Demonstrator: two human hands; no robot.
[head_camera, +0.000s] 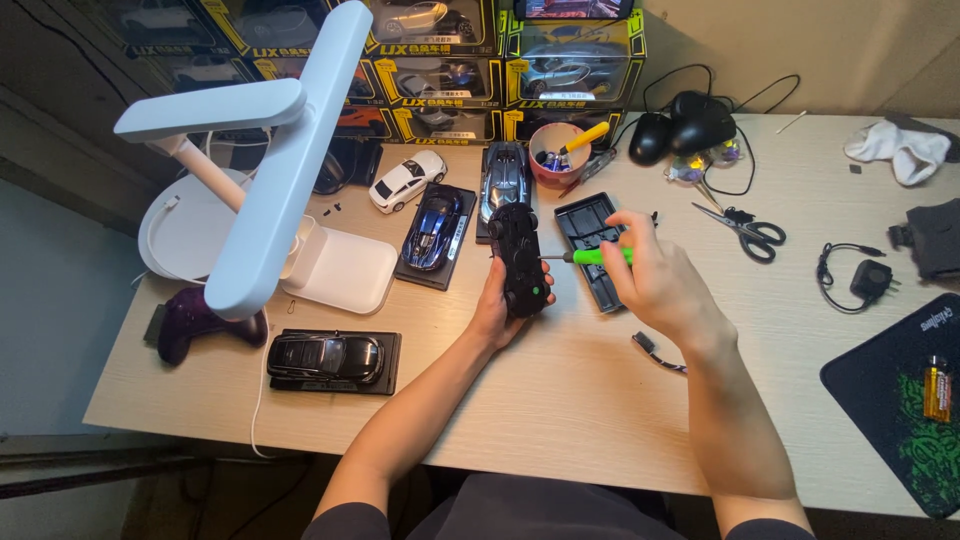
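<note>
My left hand (497, 305) grips a black toy car (519, 258) from below, holding it upside down over the wooden desk (580, 390). My right hand (655, 280) holds a green-handled screwdriver (598, 256) level, its tip touching the car's side. A black display base (592, 245) lies just behind the screwdriver.
A white desk lamp (275, 165) stands at left. Model cars on bases: blue (432, 225), silver-dark (503, 180), white (406, 178), black (327, 357). A pink cup (556, 160), scissors (745, 230), mouse (650, 137), purple controller (200, 322), mouse pad (905, 410) and boxed cars at the back.
</note>
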